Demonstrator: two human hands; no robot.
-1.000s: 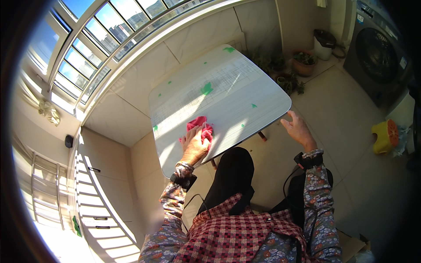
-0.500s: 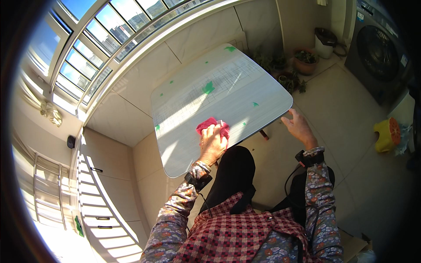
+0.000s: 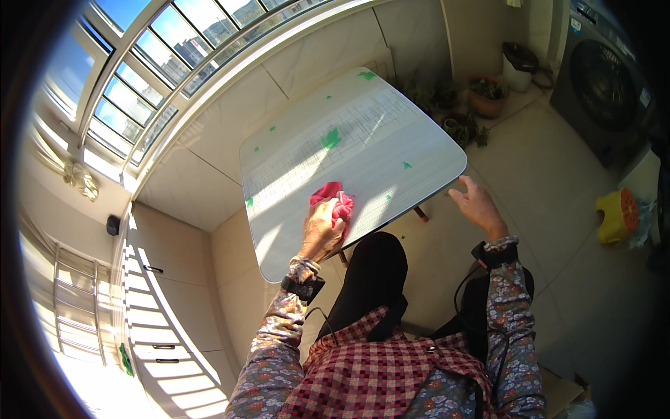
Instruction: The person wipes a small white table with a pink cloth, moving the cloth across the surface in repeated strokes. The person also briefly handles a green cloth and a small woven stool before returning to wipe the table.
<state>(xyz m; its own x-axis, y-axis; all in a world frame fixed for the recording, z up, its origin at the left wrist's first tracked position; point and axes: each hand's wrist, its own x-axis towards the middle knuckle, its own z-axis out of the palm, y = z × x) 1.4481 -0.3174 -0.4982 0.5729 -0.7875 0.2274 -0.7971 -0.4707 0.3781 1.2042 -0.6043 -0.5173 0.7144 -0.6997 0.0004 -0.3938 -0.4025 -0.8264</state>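
My left hand [image 3: 322,228] is closed on a crumpled red cloth [image 3: 333,200], which lies against the top of a small table [image 3: 377,160]. The tabletop is pale grey with rounded corners, thin crossed lines and green leaf shapes. The cloth is near the table's front left part, close to the edge nearest me. My right hand [image 3: 479,205] is held off the table's right corner, fingers loosely spread and holding nothing. Its fingertips come near the table edge; a small gap seems to separate them.
Potted plants [image 3: 486,96] and a white bin [image 3: 517,68] stand behind the table at right. Farther right are a dark front-loading washing machine [image 3: 604,84] and a yellow stool [image 3: 614,215]. White cabinets [image 3: 174,279] line the left, below windows. My knee [image 3: 380,262] is against the table's near side.
My left hand has slid the red cloth slightly to the left across the tabletop, and the cloth's folds have shifted. My right hand has hardly moved.
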